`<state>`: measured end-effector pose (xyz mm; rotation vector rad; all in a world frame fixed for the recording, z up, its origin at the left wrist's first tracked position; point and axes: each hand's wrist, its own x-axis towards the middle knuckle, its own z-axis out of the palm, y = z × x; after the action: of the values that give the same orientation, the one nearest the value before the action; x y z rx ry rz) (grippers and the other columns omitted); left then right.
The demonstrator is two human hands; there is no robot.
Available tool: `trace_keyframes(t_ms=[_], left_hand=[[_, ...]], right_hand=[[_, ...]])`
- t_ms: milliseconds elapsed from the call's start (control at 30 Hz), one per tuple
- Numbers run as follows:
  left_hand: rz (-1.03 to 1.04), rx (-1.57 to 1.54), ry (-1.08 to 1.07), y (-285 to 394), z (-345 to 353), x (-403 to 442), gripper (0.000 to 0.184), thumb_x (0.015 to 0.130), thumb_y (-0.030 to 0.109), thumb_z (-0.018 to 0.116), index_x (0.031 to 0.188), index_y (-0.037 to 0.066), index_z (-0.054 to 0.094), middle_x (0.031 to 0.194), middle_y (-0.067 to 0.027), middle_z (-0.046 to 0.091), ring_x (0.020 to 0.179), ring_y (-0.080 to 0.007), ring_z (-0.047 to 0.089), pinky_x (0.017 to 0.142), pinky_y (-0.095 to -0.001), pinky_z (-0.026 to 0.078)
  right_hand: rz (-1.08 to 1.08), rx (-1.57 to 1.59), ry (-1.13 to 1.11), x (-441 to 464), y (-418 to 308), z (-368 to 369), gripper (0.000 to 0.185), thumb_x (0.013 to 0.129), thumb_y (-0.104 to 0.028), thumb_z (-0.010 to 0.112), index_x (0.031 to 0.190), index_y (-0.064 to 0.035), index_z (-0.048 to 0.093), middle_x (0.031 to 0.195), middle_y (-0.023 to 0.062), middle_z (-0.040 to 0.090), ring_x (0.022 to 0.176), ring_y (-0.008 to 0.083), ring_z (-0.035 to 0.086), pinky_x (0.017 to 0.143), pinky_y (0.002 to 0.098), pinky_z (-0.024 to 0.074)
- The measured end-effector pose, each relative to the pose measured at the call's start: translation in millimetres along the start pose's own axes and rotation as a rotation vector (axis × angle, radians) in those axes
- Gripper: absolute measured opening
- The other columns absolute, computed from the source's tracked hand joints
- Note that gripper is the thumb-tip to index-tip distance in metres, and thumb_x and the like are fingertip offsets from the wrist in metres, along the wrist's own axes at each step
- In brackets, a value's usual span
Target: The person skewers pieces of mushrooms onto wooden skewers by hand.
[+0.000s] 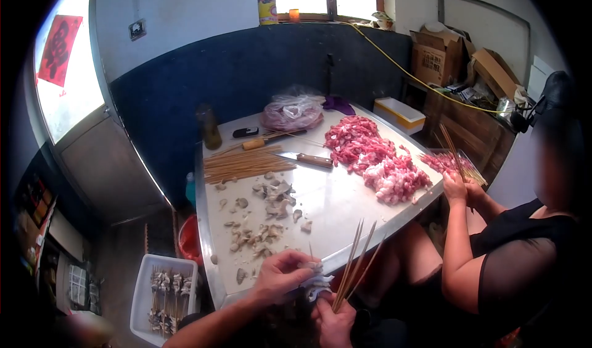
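Note:
At the near edge of the table, my left hand (285, 276) is closed with its fingertips on pale mushroom pieces (318, 282) threaded on a skewer, whose tip shows above them. My right hand (335, 322) grips several thin wooden skewers (354, 266) that fan upward, just below and right of the mushroom pieces. Loose torn grey mushrooms (275, 194) lie scattered on the white tabletop (320, 224) beyond my left hand. Further back is a heap of bare wooden skewers (246, 165).
A large pile of cut raw meat (376, 157) covers the table's right side. A knife (313, 160) lies mid-table. On the floor at left, a white bin (142, 305) holds filled skewers. A co-worker at right holds skewers (452, 147) near a meat tray.

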<state>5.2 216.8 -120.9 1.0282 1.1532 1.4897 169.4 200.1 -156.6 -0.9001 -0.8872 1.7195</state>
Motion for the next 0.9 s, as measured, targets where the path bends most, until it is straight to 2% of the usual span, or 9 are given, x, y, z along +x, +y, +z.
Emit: trace_keyframes(t_ms=[67, 167, 200, 267, 467, 600, 667, 800, 900], left_hand=[[0.093, 0.134, 0.056, 1, -19, 19, 0.017, 0.088, 0.007, 0.064, 0.104, 0.000, 0.066, 0.101, -0.0082, 0.069, 0.092, -0.0119, 0.063, 0.083, -0.0261, 0.051], [0.270, 0.620, 0.426, 12, -47, 65, 0.016, 0.083, 0.008, 0.065, 0.097, 0.002, 0.066, 0.089, -0.0062, 0.065, 0.077, -0.0149, 0.060, 0.072, -0.0284, 0.050], [0.274, 0.619, 0.429, 11, -59, 79, 0.016, 0.083, 0.008, 0.065, 0.097, 0.002, 0.066, 0.089, -0.0062, 0.065, 0.077, -0.0149, 0.060, 0.072, -0.0284, 0.050], [0.480, 1.178, 0.398, 4, -79, 104, 0.019, 0.078, 0.011, 0.067, 0.094, 0.002, 0.066, 0.087, -0.0086, 0.062, 0.079, -0.0228, 0.060, 0.076, -0.0336, 0.048], [0.488, 1.386, 0.270, 0, -78, 122, 0.014, 0.074, 0.009, 0.067, 0.084, 0.001, 0.064, 0.089, -0.0110, 0.061, 0.086, -0.0301, 0.058, 0.080, -0.0384, 0.046], [0.653, 1.379, 0.244, 7, -77, 110, 0.012, 0.074, 0.003, 0.067, 0.083, 0.000, 0.062, 0.084, -0.0106, 0.063, 0.080, -0.0246, 0.061, 0.073, -0.0348, 0.048], [0.284, 0.966, 0.274, 15, -68, 87, 0.010, 0.076, -0.001, 0.067, 0.084, 0.000, 0.060, 0.079, -0.0082, 0.063, 0.072, -0.0170, 0.063, 0.064, -0.0296, 0.050], [0.225, 0.541, 0.227, 8, -60, 53, 0.010, 0.079, -0.001, 0.066, 0.087, 0.000, 0.060, 0.078, -0.0059, 0.063, 0.067, -0.0125, 0.062, 0.058, -0.0263, 0.049], [-0.009, 0.065, 0.161, 10, -50, 31, 0.014, 0.075, -0.006, 0.064, 0.088, -0.002, 0.060, 0.081, -0.0084, 0.062, 0.070, -0.0157, 0.061, 0.063, -0.0280, 0.050]], right_hand=[[-0.006, 0.016, -0.005, 1, -1, 1, 0.012, 0.091, -0.006, 0.058, 0.102, -0.0024, 0.062, 0.063, 0.0011, 0.057, 0.044, 0.0041, 0.042, 0.040, 0.0182, 0.0290], [0.053, 0.042, -0.042, 1, 0, 3, 0.010, 0.091, -0.007, 0.058, 0.100, -0.0030, 0.061, 0.063, 0.0012, 0.057, 0.043, 0.0039, 0.041, 0.039, 0.0182, 0.0282], [0.074, 0.036, -0.061, 1, 2, 2, 0.009, 0.091, -0.007, 0.058, 0.099, -0.0034, 0.061, 0.063, 0.0011, 0.057, 0.043, 0.0037, 0.041, 0.039, 0.0182, 0.0281], [0.091, 0.027, -0.077, 2, 1, 0, 0.008, 0.091, -0.007, 0.057, 0.098, -0.0039, 0.061, 0.062, 0.0010, 0.057, 0.042, 0.0035, 0.041, 0.039, 0.0181, 0.0280], [0.078, 0.029, -0.054, 2, -1, -1, 0.007, 0.091, -0.007, 0.058, 0.096, -0.0050, 0.061, 0.062, 0.0003, 0.057, 0.042, 0.0032, 0.040, 0.039, 0.0179, 0.0277], [0.083, 0.028, -0.069, 2, -4, 0, 0.006, 0.091, -0.008, 0.058, 0.095, -0.0054, 0.061, 0.062, 0.0001, 0.057, 0.042, 0.0030, 0.040, 0.039, 0.0177, 0.0277], [0.083, 0.028, -0.082, 1, -2, 1, 0.005, 0.091, -0.008, 0.058, 0.095, -0.0055, 0.061, 0.062, 0.0000, 0.057, 0.042, 0.0030, 0.040, 0.039, 0.0177, 0.0278], [0.094, 0.022, -0.104, -1, 2, 1, 0.006, 0.091, -0.007, 0.058, 0.095, -0.0051, 0.061, 0.062, -0.0002, 0.058, 0.043, 0.0028, 0.041, 0.040, 0.0174, 0.0283], [0.103, 0.000, -0.113, -4, 1, 3, 0.006, 0.091, -0.007, 0.058, 0.095, -0.0050, 0.062, 0.062, -0.0005, 0.058, 0.044, 0.0026, 0.042, 0.040, 0.0173, 0.0285]])
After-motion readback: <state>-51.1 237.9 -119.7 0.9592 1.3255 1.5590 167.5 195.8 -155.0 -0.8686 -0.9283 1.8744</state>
